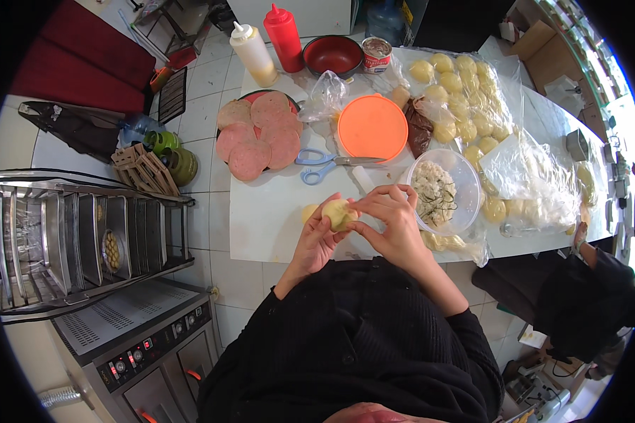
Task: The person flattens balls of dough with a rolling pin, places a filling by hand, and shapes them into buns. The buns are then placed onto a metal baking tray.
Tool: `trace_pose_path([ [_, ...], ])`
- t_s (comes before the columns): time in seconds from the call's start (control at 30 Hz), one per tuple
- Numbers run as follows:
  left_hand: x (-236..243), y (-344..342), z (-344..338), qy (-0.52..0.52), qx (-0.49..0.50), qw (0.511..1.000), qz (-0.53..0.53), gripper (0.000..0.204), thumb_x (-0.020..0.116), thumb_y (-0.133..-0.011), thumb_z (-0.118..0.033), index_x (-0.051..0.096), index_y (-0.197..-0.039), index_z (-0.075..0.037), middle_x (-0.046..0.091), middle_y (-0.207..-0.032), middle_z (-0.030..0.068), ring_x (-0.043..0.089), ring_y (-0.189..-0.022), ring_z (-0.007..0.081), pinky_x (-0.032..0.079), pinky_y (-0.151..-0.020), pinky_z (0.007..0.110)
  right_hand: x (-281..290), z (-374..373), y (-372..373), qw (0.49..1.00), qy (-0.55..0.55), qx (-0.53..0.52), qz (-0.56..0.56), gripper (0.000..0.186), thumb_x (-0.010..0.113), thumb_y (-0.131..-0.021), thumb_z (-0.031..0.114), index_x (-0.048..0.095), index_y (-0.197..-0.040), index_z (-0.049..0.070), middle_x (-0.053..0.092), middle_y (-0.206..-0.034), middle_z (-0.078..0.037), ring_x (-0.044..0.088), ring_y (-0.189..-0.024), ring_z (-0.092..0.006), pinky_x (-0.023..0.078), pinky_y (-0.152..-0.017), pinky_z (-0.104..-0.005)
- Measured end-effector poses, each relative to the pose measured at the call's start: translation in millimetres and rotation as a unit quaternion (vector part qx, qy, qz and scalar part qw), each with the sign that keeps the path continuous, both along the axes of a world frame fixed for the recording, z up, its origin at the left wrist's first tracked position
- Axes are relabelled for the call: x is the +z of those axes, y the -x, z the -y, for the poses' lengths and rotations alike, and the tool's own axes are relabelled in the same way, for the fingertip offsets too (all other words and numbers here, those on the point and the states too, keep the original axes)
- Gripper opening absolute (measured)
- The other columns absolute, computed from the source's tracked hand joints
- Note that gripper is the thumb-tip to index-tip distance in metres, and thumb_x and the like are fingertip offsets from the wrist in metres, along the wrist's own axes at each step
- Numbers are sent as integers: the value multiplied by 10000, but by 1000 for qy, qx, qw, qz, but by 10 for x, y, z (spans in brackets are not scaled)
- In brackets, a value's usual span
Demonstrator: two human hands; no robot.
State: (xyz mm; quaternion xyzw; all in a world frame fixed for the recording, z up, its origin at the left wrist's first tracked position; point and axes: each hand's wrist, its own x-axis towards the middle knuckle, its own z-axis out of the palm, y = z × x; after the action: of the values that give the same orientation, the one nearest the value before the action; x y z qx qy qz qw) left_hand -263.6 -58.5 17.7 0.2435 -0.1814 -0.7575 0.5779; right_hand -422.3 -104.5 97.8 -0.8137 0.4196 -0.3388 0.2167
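Note:
A pale yellow dough ball (340,214) rests in my left hand (315,241), whose fingers curl around it just above the near part of the table. My right hand (396,224) pinches the same dough at its right side with thumb and fingertips. Partly hidden behind my left fingers, a second dough ball (308,212) lies on the tabletop. To the right of my right hand stands a clear plastic bowl (473,185) with a whitish shredded filling (434,189) and dark strips in it. Blue-handled scissors (324,163) lie beyond my hands.
Sliced pink meat (250,159) covers a plate at the left. Farther back are an orange lid (372,128), squeeze bottles (283,41), a dark red bowl (334,55) and a can (376,55). Many dough balls (466,88) lie under plastic at right. Another person's arm (583,243) reaches the table's right end.

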Motion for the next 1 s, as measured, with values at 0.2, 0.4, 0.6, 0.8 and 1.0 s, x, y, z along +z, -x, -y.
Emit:
trace_pose_path([
  [0.2,-21,48,-10,38,35,997,58,569,600,-844,-192,323,-1324,-64,377,-1338,139,464,-1157,213,427,-943,327,-120,-52,-43,997,-55,-58,10,181,703,-676,184,677,-833,99,635,-760,-2,533,-814,-177,290,-843,-396],
  [0.4,117,89,-8,22,23,995,-91,544,545,-877,-253,306,-1337,-89,370,-1343,134,456,-1164,189,405,-967,350,-241,21,-51,1000,14,-9,18,129,675,-690,128,678,-818,107,638,-779,19,533,-834,-158,265,-886,-438],
  [0.6,-146,-37,-38,9,14,999,-42,511,508,-894,-275,314,-1330,-91,374,-1337,127,474,-1141,194,450,-929,337,-33,8,-68,1000,23,11,-3,125,667,-704,154,680,-822,117,633,-837,34,522,-891,-160,197,-967,-493],
  [0.8,-46,32,6,33,38,999,7,476,527,-887,-233,349,-1306,-95,372,-1338,126,475,-1141,220,461,-911,326,-144,-45,-89,999,-7,-45,-14,148,669,-705,182,681,-829,103,633,-792,19,518,-890,-173,188,-969,-510],
  [1.0,131,88,25,1,30,993,-118,488,520,-893,-225,325,-1325,-108,385,-1328,104,481,-1124,194,439,-933,321,-224,72,-86,999,40,-11,-10,134,677,-688,145,686,-819,117,619,-731,20,515,-882,-175,200,-960,-497],
])
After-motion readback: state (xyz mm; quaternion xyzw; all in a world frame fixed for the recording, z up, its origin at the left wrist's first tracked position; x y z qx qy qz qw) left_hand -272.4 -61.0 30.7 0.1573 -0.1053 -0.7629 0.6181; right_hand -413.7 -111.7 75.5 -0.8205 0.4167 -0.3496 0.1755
